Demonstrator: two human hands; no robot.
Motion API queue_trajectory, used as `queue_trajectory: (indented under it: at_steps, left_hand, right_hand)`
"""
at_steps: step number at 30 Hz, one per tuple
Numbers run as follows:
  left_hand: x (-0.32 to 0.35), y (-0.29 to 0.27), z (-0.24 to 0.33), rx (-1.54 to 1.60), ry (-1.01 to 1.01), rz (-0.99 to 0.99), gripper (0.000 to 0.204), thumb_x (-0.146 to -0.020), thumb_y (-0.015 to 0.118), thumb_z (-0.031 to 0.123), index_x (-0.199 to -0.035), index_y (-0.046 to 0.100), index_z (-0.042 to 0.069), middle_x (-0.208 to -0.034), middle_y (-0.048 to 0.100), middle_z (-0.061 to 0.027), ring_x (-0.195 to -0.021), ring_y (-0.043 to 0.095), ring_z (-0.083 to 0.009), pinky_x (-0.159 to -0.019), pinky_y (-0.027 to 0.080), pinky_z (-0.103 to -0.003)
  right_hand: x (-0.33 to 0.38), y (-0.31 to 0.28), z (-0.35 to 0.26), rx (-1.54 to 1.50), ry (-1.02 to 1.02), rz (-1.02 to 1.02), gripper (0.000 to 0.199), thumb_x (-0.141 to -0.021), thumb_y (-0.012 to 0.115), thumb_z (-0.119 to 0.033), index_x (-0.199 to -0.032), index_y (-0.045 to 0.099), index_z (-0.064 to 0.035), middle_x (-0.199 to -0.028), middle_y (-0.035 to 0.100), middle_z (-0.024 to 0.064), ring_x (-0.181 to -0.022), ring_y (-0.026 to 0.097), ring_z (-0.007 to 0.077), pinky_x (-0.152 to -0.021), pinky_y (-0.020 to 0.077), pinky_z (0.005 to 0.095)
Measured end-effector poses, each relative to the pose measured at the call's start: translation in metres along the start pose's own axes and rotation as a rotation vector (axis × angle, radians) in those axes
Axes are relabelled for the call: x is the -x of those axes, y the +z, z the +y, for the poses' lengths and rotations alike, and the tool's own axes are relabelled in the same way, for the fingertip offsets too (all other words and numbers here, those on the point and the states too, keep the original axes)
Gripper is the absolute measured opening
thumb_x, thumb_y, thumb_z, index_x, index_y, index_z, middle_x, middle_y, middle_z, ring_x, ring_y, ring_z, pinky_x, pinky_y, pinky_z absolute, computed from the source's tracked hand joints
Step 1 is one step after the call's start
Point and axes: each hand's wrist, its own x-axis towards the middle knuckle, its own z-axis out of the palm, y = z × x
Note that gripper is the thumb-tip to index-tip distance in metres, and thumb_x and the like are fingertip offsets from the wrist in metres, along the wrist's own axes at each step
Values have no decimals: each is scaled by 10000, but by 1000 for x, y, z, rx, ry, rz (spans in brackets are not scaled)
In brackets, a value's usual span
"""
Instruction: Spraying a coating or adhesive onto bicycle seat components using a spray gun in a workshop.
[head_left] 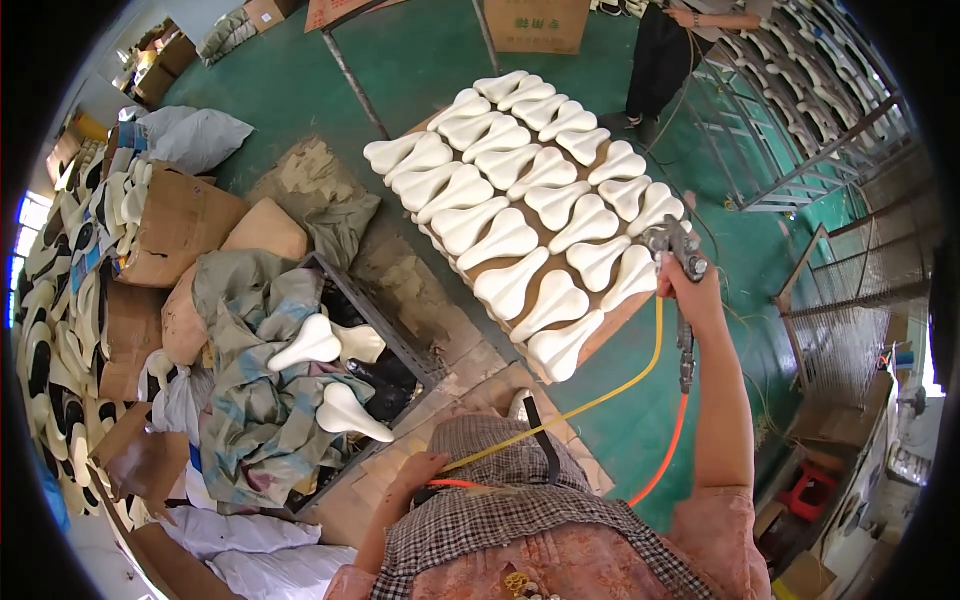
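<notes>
My right hand [690,288] grips a metal spray gun [672,240] at the right edge of a board covered with white foam bicycle saddle pads [500,238]. The pads lie in close rows, and the gun's head overlaps the rightmost ones. A yellow hose [608,402] runs from the gun down across my checked apron [440,540]. An orange hose [676,445] hangs from the gun's lower end. At my waist, my left hand [418,474] is closed around the hoses. I cannot tell whether any spray leaves the nozzle.
Left of me, a dark crate [375,310] holds crumpled cloth [240,350] and loose white pads [345,412]. Cardboard boxes [185,220] and piled pads stand beyond it. At the far right, another person [660,60] stands near a metal rack [800,150] of pads.
</notes>
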Motion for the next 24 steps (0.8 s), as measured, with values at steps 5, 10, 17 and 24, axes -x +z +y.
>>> queue_trajectory:
  at_steps: [5, 10, 17, 24]
  left_hand:
    - [-6, 19, 6, 72, 39, 0, 530, -828, 432, 501, -883, 646, 19, -805, 627, -215, -790, 608, -355, -719, 454, -401]
    - [-3, 29, 3, 27, 42, -22, 559, -824, 435, 504, -857, 644, -13, -790, 623, -226, -774, 614, -342, -716, 457, -391]
    - [20, 54, -41, 130, 23, 41, 552, -820, 436, 497, -861, 650, -10, -815, 628, -225, -785, 612, -345, -739, 451, -394]
    - [53, 71, -82, 238, -32, 58, 537, -818, 444, 477, -862, 648, -18, -826, 630, -223, -800, 609, -348, -746, 449, -391]
  right_hand:
    - [0, -12, 10, -13, -51, -21, 192, -824, 615, -188, -868, 556, -11, -622, 535, -1, -507, 511, 73, -494, 434, 221]
    - [18, -8, 13, -159, -18, -157, 220, -843, 606, -217, -836, 542, -6, -627, 566, 21, -531, 544, 102, -520, 450, 233]
    - [63, 16, 18, -40, -39, -235, 231, -827, 624, -216, -838, 545, 2, -637, 572, 40, -531, 560, 110, -494, 462, 232]
    - [101, 45, 13, -91, -55, -250, 224, -838, 610, -198, -763, 559, 7, -627, 571, 40, -544, 554, 101, -508, 457, 232]
